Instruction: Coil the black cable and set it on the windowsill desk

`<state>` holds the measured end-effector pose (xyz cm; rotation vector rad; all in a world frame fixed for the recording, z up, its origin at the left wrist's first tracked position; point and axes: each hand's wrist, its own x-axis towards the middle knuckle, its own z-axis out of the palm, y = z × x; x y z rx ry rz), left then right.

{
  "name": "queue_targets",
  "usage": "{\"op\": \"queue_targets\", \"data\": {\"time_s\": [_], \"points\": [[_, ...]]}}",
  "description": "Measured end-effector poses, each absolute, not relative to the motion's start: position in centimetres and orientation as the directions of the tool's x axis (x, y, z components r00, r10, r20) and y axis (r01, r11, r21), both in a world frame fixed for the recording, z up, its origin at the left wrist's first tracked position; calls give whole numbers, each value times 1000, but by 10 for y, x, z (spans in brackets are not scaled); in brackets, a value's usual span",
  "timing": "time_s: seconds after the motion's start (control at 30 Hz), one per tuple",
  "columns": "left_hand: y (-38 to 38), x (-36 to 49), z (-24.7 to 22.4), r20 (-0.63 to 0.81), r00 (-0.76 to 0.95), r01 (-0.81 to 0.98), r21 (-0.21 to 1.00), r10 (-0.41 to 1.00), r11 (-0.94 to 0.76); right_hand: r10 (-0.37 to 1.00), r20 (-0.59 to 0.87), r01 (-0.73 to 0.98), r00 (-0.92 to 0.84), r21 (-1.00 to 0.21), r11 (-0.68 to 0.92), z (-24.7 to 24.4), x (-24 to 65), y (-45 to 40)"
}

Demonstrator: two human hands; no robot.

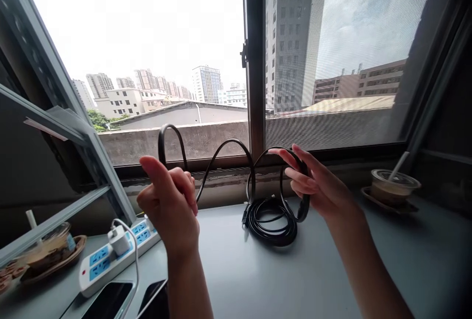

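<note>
A black cable arcs through the air between my two hands, in front of the window. My left hand, raised at the left with the thumb up, has its fingers closed around one part of the cable, and a loop rises above it. On the right, my right hand holds several loops of the same cable between its thumb and fingers. Below and between the hands, a round coil of black cable lies on the grey table, with a connector at its left side.
A white power strip with a plugged-in charger lies at the left, near two dark phones. Lidded drink cups stand at far left and right. A metal frame rises at the left; a window is behind.
</note>
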<state>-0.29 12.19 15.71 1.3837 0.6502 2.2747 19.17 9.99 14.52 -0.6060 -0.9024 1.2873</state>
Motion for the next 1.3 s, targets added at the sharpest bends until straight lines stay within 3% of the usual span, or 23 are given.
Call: {"op": "queue_targets", "data": {"time_s": [0.07, 0.17, 0.27, 0.4, 0.63, 0.7, 0.8, 0.93, 1.1, 1.2, 1.3], "points": [[121, 3, 158, 678, -459, -179, 562, 574, -807, 967, 253, -525, 42, -817, 236, 146, 192, 100], [116, 13, 159, 675, -414, -228, 573, 611, -787, 954, 298, -367, -16, -889, 272, 145, 187, 99], [110, 24, 157, 704, -348, -219, 581, 619, -784, 944, 318, -210, -86, -932, 295, 143, 181, 96], [103, 34, 154, 721, -282, -195, 603, 633, -774, 932, 323, -145, -167, -943, 301, 142, 180, 90], [104, 36, 156, 645, -306, -187, 681, 701, -708, 940, 340, -4, -12, -940, 340, 141, 192, 93], [106, 34, 156, 604, -213, -164, 752, 768, -638, 910, 415, 85, -14, -906, 415, 140, 193, 97], [108, 30, 157, 506, 66, -56, 863, 860, -503, 870, 484, 143, -89, -859, 492, 138, 190, 101], [108, 31, 152, 339, 347, 170, 894, 874, -414, 896, 333, 137, -293, -913, 384, 136, 183, 99], [117, 39, 143, 282, 443, 286, 856, 851, -432, 835, 348, 272, -426, -831, 485, 135, 177, 90], [123, 38, 141, 264, 478, 242, 877, 838, -414, 839, 368, 388, -400, -762, 519, 136, 179, 87], [121, 32, 145, 360, 434, 213, 850, 826, -482, 846, 415, 424, -336, -735, 529, 136, 187, 92]]}}
